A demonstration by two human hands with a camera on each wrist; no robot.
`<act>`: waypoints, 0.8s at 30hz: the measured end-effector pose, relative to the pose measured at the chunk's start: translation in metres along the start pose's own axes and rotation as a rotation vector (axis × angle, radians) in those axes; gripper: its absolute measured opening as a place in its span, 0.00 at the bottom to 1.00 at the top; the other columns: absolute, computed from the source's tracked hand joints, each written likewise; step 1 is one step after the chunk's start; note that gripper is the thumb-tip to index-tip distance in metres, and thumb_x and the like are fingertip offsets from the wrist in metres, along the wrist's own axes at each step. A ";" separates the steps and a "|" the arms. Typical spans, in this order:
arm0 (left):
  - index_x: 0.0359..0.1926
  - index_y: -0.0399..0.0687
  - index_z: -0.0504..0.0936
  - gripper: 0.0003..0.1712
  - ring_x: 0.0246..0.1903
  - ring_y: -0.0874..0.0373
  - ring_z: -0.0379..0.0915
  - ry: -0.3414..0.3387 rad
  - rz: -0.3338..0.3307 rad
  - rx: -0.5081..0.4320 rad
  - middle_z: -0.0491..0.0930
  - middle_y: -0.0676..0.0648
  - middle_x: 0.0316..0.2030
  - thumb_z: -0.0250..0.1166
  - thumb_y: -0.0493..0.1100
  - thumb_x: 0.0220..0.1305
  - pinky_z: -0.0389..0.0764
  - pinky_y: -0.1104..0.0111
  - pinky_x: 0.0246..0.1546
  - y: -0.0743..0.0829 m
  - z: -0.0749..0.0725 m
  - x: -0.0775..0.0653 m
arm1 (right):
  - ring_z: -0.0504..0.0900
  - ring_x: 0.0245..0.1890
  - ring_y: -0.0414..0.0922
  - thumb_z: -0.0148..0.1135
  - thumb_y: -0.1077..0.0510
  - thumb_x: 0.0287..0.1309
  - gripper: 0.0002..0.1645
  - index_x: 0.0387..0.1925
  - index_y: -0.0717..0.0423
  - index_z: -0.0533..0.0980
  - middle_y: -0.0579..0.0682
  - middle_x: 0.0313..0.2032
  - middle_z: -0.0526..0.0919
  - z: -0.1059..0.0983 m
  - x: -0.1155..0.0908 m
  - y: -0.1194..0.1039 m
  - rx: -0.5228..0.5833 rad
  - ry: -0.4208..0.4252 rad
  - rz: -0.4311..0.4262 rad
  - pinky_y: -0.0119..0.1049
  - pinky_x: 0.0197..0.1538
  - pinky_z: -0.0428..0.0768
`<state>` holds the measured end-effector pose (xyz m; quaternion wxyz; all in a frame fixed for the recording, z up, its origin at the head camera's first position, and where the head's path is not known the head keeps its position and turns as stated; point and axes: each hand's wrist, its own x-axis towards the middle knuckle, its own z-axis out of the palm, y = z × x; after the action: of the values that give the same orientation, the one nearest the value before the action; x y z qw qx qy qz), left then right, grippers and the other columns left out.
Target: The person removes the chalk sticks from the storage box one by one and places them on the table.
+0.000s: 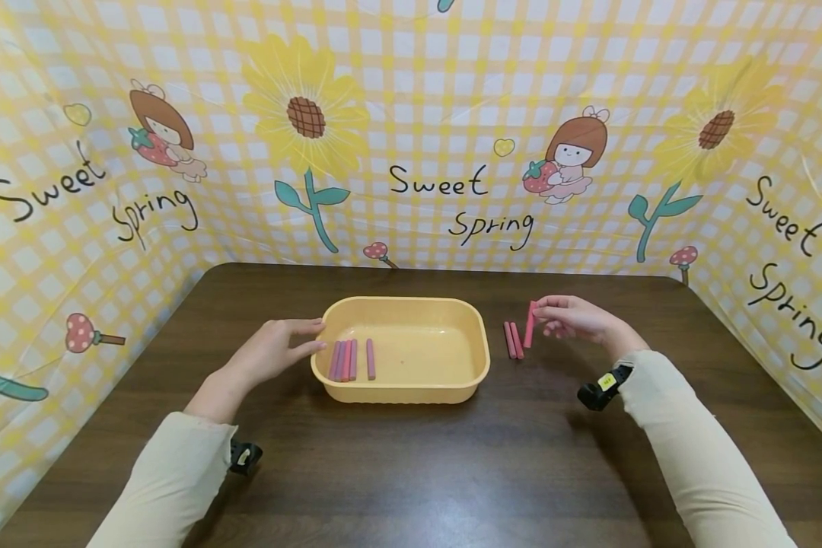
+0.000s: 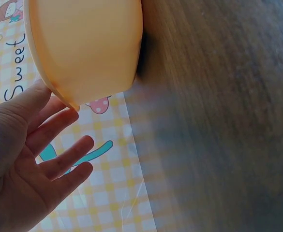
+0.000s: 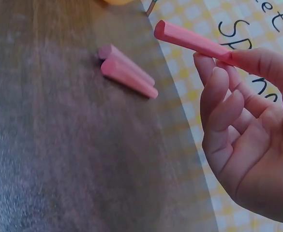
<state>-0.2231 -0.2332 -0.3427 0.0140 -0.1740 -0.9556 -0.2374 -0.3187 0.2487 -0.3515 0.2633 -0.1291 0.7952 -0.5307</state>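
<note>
Tray (image 1: 425,350), yellow and rounded at the corners, takes centre stage on the brown table (image 1: 397,464), and both hands are working at its opposite ends, well apart from each other! Left hand (image 1: 270,350) first: it's at the tray's left end, thumb and fingers spread, tips touching the rim, the lower fingers standing free of it in the left wrist view. Across to the right hand (image 1: 571,318), out beyond the tray's right end, and there's a pink stick (image 1: 530,326) pinched between thumb and fingertips! Grip's on the far end, the near end pokes out free, and the right wrist view shows it raised off the table. Two more lie between that stick and the tray, side by side on the wood: a bright pink one (image 3: 129,79) and a duller one (image 3: 131,64), the duller nearer the tray. Now inside the tray: a row of four sticks (image 1: 346,361), pinks and purples, packed close toward its left end, and a lone mauve stick (image 1: 371,359) just to their right, a small gap between. Behind the tray rises checked cloth (image 1: 425,114), sunflowers (image 1: 306,118) and all!
</note>
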 end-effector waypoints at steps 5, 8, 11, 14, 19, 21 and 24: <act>0.58 0.36 0.74 0.26 0.60 0.39 0.67 0.004 0.005 0.000 0.73 0.37 0.58 0.61 0.47 0.62 0.68 0.47 0.61 0.000 0.000 0.000 | 0.77 0.28 0.32 0.47 0.54 0.68 0.09 0.45 0.53 0.68 0.36 0.33 0.78 -0.002 0.002 0.008 0.006 0.009 0.025 0.24 0.30 0.74; 0.58 0.37 0.74 0.27 0.60 0.39 0.67 0.005 0.005 0.000 0.74 0.37 0.58 0.61 0.48 0.62 0.68 0.47 0.61 0.000 0.000 0.000 | 0.77 0.28 0.32 0.47 0.54 0.68 0.09 0.45 0.53 0.68 0.36 0.33 0.78 -0.002 0.003 0.010 0.004 0.008 0.031 0.25 0.31 0.75; 0.58 0.36 0.74 0.26 0.60 0.40 0.68 0.007 0.002 0.000 0.74 0.37 0.58 0.62 0.47 0.62 0.69 0.47 0.61 -0.001 0.000 0.000 | 0.77 0.28 0.32 0.47 0.54 0.68 0.08 0.44 0.53 0.68 0.36 0.33 0.77 -0.001 0.004 0.013 0.004 0.005 0.033 0.25 0.31 0.75; 0.58 0.36 0.74 0.26 0.60 0.40 0.68 0.008 0.001 -0.003 0.74 0.37 0.58 0.62 0.46 0.62 0.69 0.47 0.61 -0.001 0.000 0.000 | 0.77 0.28 0.33 0.47 0.54 0.68 0.07 0.42 0.52 0.69 0.36 0.33 0.77 0.000 0.006 0.016 -0.002 0.012 0.039 0.25 0.31 0.75; 0.58 0.36 0.74 0.26 0.60 0.40 0.67 0.004 0.000 -0.008 0.73 0.37 0.58 0.62 0.46 0.62 0.69 0.47 0.61 -0.001 0.000 -0.001 | 0.76 0.28 0.33 0.47 0.54 0.68 0.14 0.49 0.59 0.68 0.37 0.32 0.78 0.002 0.010 0.019 -0.046 0.029 0.053 0.26 0.31 0.74; 0.58 0.36 0.74 0.26 0.60 0.40 0.67 0.004 0.000 -0.008 0.73 0.37 0.58 0.61 0.46 0.62 0.69 0.47 0.61 -0.001 0.000 -0.001 | 0.76 0.27 0.33 0.48 0.54 0.68 0.17 0.51 0.62 0.66 0.37 0.32 0.78 0.003 0.012 0.019 -0.058 0.039 0.063 0.26 0.31 0.74; 0.58 0.37 0.74 0.26 0.60 0.40 0.67 0.005 0.003 -0.008 0.74 0.37 0.58 0.61 0.47 0.62 0.69 0.47 0.61 -0.001 0.000 -0.001 | 0.76 0.27 0.33 0.48 0.54 0.67 0.19 0.52 0.65 0.66 0.38 0.31 0.78 0.005 0.013 0.018 -0.068 0.054 0.085 0.25 0.30 0.74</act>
<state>-0.2230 -0.2345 -0.3433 0.0159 -0.1750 -0.9543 -0.2418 -0.3254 0.2454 -0.3735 0.2596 -0.0897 0.8244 -0.4949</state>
